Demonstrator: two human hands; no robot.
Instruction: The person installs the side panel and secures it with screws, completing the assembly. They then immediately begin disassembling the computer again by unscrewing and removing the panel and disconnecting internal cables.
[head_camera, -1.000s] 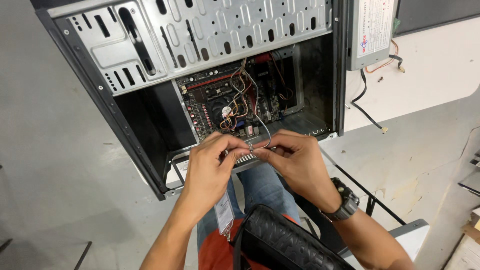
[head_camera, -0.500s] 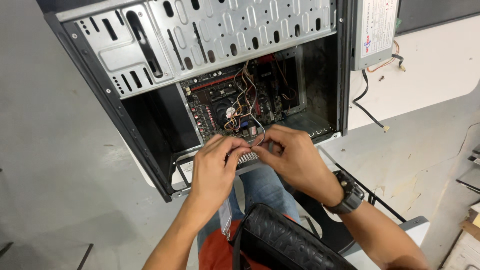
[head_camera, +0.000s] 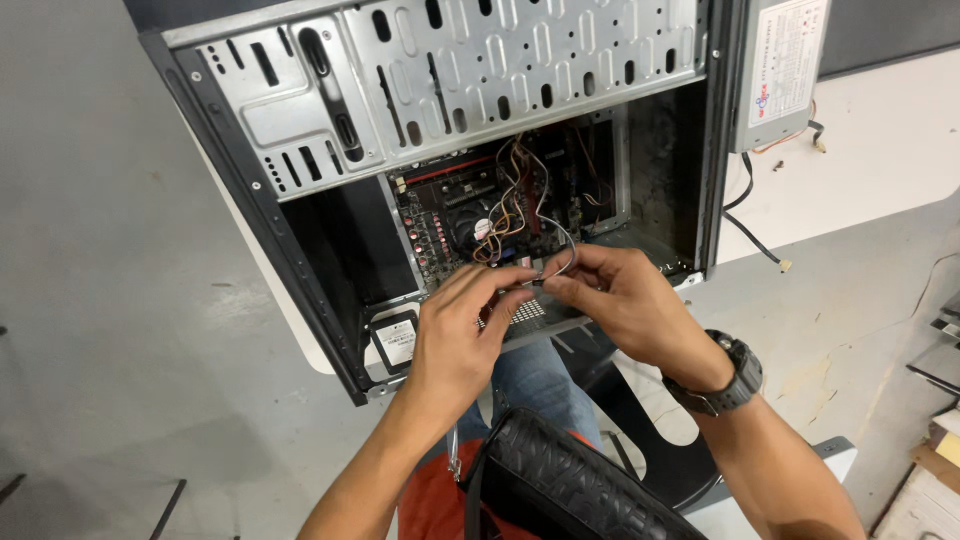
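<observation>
Pinching a thin grey cable (head_camera: 560, 262) between left hand (head_camera: 462, 330) and right hand (head_camera: 630, 305), near the open computer case (head_camera: 300, 200); tugging hard could likely unseat wires (head_camera: 505, 205) on the motherboard (head_camera: 470, 205).

This looks like a computer repair workshop. Just beyond the grip of the two hands stands an opened desktop computer case (head_camera: 450, 150) with its side panel off, showing a bare metal drive cage (head_camera: 480, 70), a red circuit board (head_camera: 480, 205) and loose coloured wires (head_camera: 515, 200). Up and to the right of the grip a grey power supply unit (head_camera: 785, 70) sits outside the case, its cables trailing over a scuffed white counter (head_camera: 880, 150). Left of the grip is a worn, stained grey concrete floor (head_camera: 110, 300). Far right of the grip, more loose parts and cardboard (head_camera: 935, 460) lie at the edge of view
</observation>
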